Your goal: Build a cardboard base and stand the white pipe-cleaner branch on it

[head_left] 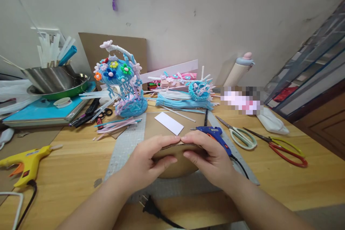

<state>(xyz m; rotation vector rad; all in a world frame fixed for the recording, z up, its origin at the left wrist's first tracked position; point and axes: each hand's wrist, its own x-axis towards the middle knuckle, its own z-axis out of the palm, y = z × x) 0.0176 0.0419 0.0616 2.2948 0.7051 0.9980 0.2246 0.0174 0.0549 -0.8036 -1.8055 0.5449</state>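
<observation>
Gripping cardboard [176,167] w/ both hands [151,156] [215,156], fingertips [174,139] abt touching.

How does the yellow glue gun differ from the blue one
The yellow glue gun lies far left; the blue glue gun lies beside the right hand. A pale stick pokes from the yellow gun; none shows on the blue gun. Both have orange triggers and black cords.

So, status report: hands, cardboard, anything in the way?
Left hand, right hand: both gripping rounded cardboard. Cardboard held over grey mat. Possibly in the way: blue glue gun, just beyond right hand.
</observation>
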